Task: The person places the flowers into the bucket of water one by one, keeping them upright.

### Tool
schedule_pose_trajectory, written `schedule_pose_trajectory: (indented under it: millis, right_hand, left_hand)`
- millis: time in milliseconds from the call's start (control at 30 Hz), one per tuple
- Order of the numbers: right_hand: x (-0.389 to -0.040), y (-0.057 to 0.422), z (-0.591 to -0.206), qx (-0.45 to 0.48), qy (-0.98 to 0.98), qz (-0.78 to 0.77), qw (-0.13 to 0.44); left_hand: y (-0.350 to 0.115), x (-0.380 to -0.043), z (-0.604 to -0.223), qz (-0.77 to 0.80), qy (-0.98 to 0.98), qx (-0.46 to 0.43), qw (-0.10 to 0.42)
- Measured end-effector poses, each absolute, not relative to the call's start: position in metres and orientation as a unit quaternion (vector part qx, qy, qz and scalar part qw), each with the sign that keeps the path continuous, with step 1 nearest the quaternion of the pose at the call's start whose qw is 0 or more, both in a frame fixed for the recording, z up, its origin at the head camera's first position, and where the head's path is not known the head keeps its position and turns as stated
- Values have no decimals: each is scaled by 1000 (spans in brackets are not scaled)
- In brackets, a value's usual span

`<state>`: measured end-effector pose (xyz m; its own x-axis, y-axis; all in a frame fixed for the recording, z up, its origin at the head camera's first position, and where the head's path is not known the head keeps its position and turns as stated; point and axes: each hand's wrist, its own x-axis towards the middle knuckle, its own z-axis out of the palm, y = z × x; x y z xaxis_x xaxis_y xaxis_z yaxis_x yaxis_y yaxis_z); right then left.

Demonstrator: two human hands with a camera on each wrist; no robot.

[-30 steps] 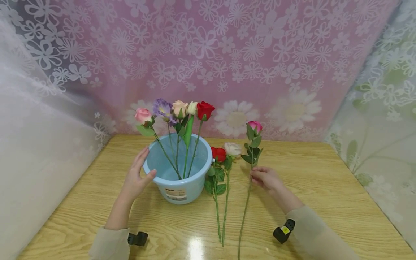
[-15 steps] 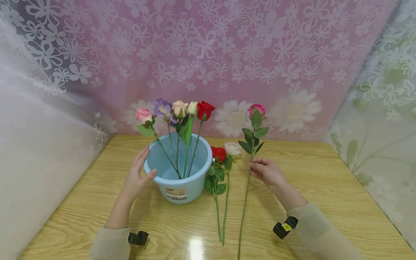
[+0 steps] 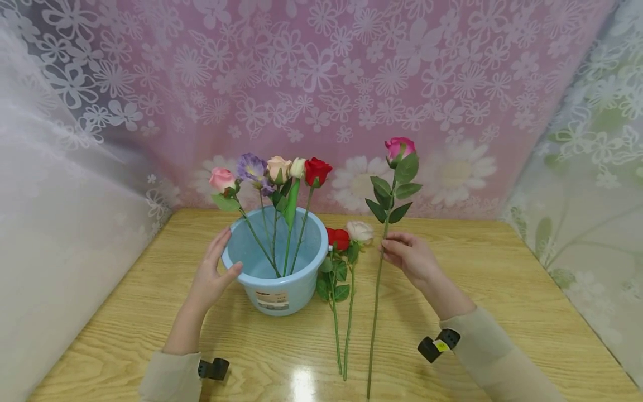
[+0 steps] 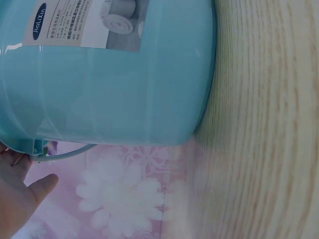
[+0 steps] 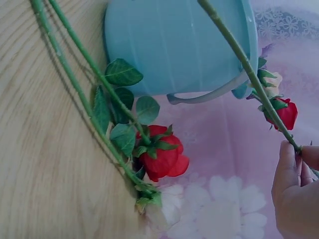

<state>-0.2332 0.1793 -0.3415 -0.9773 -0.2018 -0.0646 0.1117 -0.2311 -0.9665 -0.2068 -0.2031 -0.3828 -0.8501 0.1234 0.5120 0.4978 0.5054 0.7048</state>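
Up comes the pink rose (image 3: 400, 148), pinched in the right hand (image 3: 414, 262); I judge it nearly free of the table (image 3: 507, 290). The left hand (image 3: 213, 276), thumb spread wide, touches the bucket (image 3: 303, 297).

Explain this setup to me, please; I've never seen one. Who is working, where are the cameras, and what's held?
There is no machine: a person works with bare hands. The wide picture comes from a camera worn on the head, looking down. The other two come from cameras on the wrists, so the scene looks turned sideways.

The left hand is at the rim of a blue bucket. In it stand a pale pink rose, a purple flower, a peach rose, a white bud and a red rose.

The right hand pinches the stem of a bright pink rose. Beside the bucket, a red flower and a whitish flower lie on the wooden table.
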Motion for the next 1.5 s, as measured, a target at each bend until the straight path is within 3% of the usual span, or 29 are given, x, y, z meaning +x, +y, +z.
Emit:
schedule_pose_trajectory:
  millis: [167,600,1500]
  right_hand:
    - [-231,173,-331,-50,599,-794,93]
    - [-228,160,-301,-99,578,-808,61]
    - [-227,155,-242,-202,411,-888,-38]
  left_hand:
    - [-195,-196,-368,-470,-838,-186,203]
    - [-207,-212,-391,-467,-837,-194,211]
    - [-206,-212,-391,-471,-834,-192,213]
